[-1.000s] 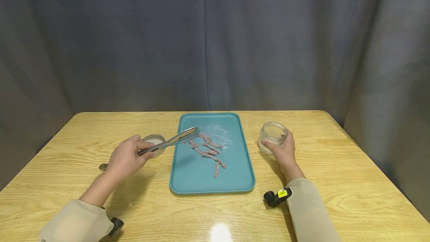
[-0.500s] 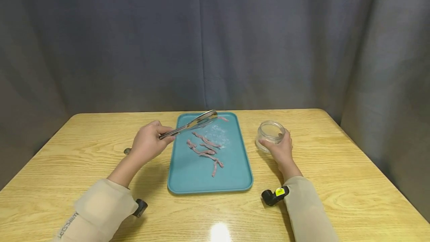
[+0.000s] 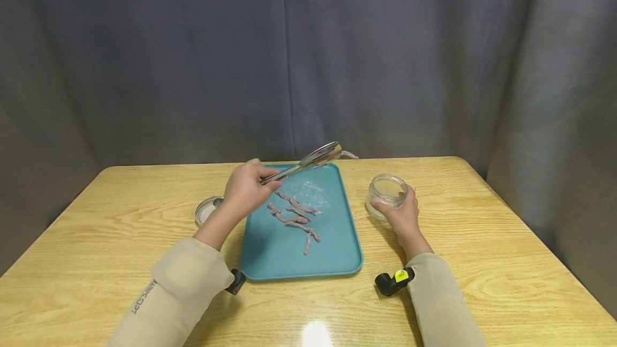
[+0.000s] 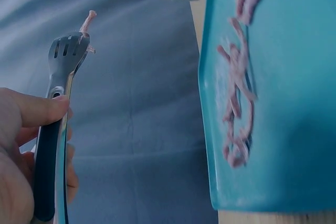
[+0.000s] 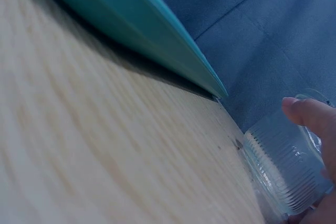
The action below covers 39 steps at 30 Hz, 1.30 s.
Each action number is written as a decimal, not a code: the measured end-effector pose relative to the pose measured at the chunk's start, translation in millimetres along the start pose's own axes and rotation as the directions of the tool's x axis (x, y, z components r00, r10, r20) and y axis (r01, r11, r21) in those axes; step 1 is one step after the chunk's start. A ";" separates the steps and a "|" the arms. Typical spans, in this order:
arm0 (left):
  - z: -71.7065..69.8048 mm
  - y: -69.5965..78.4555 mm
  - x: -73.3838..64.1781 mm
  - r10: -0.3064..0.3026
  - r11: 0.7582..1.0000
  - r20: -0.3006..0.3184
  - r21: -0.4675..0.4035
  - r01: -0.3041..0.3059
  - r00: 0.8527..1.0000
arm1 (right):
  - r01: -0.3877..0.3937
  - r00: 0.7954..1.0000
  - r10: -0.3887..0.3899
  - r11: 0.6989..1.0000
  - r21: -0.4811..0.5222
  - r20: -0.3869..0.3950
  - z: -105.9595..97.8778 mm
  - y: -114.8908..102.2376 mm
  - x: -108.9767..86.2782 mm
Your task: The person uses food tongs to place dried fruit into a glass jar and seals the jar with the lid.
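My left hand point(image 3: 248, 189) grips metal tongs point(image 3: 308, 160), raised above the far part of the blue tray point(image 3: 302, 270). Between the slotted tong ends a thin pinkish strip of what looks like raw meat point(image 4: 89, 22) is clamped, its tip poking out past them. Several similar strips point(image 3: 296, 218) lie in a loose cluster on the tray, beside a patch of white powder point(image 3: 310, 194). To the right of the tray, my right hand point(image 3: 404, 216) holds a clear glass jar point(image 3: 388, 189) around its side. The jar stands upright on the table with its mouth uncovered; ribbed glass shows in the right wrist view.
A round lid-like dish point(image 3: 204, 210) with a pale inside lies left of the tray, partly hidden behind my left forearm. The wooden table point(image 3: 482, 218) runs back to a grey curtain point(image 3: 193, 68).
The tongs have risen from the strips and travelled right and away with one strip in their ends. My left arm has swung right over the tray. My right hand stays on the jar.
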<state>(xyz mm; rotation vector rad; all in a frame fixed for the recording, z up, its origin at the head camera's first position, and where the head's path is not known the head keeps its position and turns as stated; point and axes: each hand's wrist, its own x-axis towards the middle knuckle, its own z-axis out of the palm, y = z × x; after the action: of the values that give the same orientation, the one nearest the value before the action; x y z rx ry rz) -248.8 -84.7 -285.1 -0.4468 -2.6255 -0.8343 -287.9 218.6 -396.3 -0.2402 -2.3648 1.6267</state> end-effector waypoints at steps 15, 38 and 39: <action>34.9 34.1 20.2 -0.032 0.997 0.008 -0.068 0.033 0.999 | 0.007 1.000 -0.007 1.000 0.009 0.022 3.9 -2.2 -0.4; 100.2 53.4 26.4 -0.160 0.982 0.113 -0.080 0.170 0.981 | -0.012 1.000 0.012 1.000 -0.006 0.018 5.3 -2.3 -0.1; 102.6 53.8 26.7 -0.164 0.982 0.114 -0.081 0.174 0.980 | -0.016 1.000 0.016 1.000 -0.006 0.020 5.0 -2.2 -0.1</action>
<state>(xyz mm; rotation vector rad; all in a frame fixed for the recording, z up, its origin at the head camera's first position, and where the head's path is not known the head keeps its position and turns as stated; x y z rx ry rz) -275.0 23.8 -326.3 -0.3020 -2.7628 -1.0121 -289.4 213.3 -396.0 -0.2454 -2.3890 1.6365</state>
